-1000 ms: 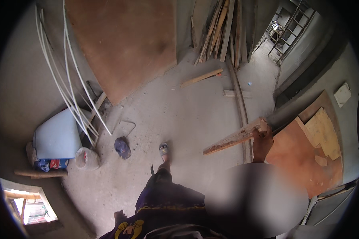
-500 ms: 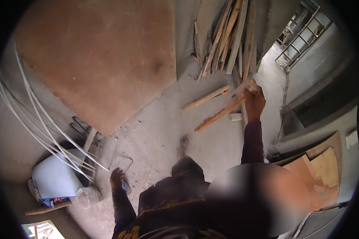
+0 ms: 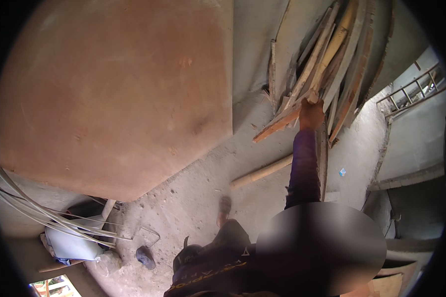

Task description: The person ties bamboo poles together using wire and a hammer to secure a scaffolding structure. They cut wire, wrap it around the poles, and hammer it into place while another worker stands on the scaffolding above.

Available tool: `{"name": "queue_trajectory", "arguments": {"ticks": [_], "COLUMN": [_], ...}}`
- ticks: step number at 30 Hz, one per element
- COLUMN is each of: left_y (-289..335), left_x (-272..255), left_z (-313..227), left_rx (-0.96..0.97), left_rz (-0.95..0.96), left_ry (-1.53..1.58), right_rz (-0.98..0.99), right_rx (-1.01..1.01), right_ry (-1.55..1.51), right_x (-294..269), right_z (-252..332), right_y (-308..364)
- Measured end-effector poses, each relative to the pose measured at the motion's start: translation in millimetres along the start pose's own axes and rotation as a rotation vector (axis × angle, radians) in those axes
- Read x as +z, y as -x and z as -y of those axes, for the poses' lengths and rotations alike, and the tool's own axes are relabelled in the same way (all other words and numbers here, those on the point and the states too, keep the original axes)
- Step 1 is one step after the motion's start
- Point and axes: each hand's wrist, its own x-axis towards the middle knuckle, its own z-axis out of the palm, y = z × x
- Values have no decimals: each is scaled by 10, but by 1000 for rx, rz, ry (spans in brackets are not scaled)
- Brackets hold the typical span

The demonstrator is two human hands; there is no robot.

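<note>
My right hand [image 3: 311,115] reaches forward with its fingers wrapped round a reddish-brown wooden strip [image 3: 276,125]. The strip slants down to the left from my fist, and its far end meets the view of the stacked boards behind. Those long boards and poles [image 3: 327,54] lean against the wall just beyond my hand; whether the strip touches them I cannot tell. Below my right sleeve a round bamboo piece [image 3: 260,171] lies on the floor, partly hidden by the arm. My left hand is out of view.
A large brown sheet [image 3: 119,99] leans at the left. Pale flexible pipes [image 3: 49,218], a whitish container [image 3: 74,240] and a dark rounded object [image 3: 145,257] are at lower left. A ladder [image 3: 414,94] stands at far right. The concrete floor [image 3: 183,198] has grit on it.
My right hand has carried the wooden strip forward toward the leaning boards. My left hand has left the picture. The view has shifted, so the brown sheet appears larger.
</note>
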Motion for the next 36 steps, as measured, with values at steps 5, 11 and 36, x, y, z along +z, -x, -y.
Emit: {"name": "queue_trajectory", "arguments": {"ticks": [5, 11, 36], "left_y": [394, 482, 315], "left_x": [355, 461, -1765], "left_z": [-391, -302, 3162], "left_rx": [8, -1, -158], "left_rz": [-40, -128, -223], "left_ry": [21, 91, 637], "right_rz": [-2, 225, 854], "right_rx": [49, -97, -180], "right_ry": [19, 19, 234], "right_x": [1060, 1818, 162], "right_z": [558, 1117, -704], "right_y": [-1160, -1020, 4402]}}
